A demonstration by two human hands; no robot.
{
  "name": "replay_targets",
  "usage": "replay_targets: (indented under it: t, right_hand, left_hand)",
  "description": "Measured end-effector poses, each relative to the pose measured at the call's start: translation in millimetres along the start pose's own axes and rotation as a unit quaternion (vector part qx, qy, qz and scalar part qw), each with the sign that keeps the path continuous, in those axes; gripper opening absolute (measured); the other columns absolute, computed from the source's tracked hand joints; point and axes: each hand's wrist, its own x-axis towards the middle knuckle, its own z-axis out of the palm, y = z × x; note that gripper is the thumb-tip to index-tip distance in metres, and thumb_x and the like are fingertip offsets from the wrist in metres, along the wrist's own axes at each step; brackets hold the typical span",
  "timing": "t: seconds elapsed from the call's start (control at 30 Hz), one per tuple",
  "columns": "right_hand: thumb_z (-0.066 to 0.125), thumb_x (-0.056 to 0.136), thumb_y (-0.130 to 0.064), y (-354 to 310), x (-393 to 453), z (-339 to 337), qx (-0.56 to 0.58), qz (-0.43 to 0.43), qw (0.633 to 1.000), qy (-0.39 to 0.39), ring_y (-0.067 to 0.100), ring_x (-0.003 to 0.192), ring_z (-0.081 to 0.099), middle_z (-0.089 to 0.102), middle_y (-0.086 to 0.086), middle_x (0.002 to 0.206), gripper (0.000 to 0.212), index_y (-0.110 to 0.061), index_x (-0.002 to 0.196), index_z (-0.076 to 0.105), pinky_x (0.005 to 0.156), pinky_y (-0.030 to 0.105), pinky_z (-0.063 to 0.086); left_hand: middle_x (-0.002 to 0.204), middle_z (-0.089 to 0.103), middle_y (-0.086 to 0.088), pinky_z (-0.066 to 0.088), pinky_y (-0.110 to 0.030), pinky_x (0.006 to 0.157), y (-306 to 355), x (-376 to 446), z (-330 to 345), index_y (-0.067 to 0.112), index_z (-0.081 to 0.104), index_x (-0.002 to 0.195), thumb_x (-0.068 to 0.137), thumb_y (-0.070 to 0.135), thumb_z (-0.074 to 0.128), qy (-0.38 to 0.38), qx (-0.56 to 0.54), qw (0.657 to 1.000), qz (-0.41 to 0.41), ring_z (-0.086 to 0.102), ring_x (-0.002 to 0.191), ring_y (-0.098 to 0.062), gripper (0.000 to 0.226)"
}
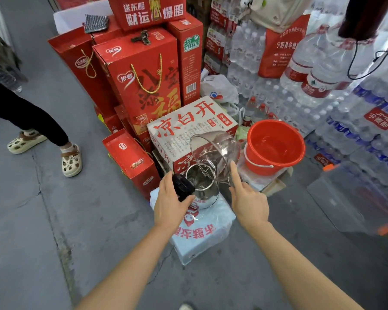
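Kettle [207, 193] stands before white carton [188, 126], near red bucket [261, 163].

Two bare forearms [285, 260] come in from the bottom edge of the frame and end in the left hand [170, 204] and right hand [249, 204] at centre, fingernails short and plain. At the bottom edge between the arms, a pale shoe toe [186, 307] shows, too little to tell more.

You can read 凉白开 on the white carton [188, 121], 银鹭 on the red box [139, 86], 5L on a bottle [320, 63].
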Motion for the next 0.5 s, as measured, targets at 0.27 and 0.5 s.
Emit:
replay_targets:
  t: [0.27,0.5]
  right_hand:
    - [0.092,0.062,-0.010,-5.9,3.2,-4.9,-0.021,-0.011,0.999,0.030,0.022,0.033,0.055,0.068,0.003,0.059,0.072,-0.002,0.128,0.064,0.032,0.021,0.027]
    - [0.067,0.093,-0.021,-12.7,-0.9,-8.5,0.137,0.077,0.988,0.000,0.035,0.066,0.068,0.074,0.010,0.084,0.062,-0.014,0.149,0.044,0.052,0.036,0.044]
  left_hand:
    - [0.154,0.031,-0.005,0.042,-0.041,0.103,0.9,0.3,-2.0,0.015,0.022,0.149,0.079,0.040,0.076,-0.007,-0.005,1.000,0.010,0.037,0.137,-0.021,0.092]
    - [0.155,0.030,-0.005,0.042,-0.039,0.102,-2.5,-1.5,-1.6,0.016,0.021,0.150,0.079,0.041,0.075,-0.002,-0.003,1.000,0.005,0.035,0.139,-0.021,0.093]
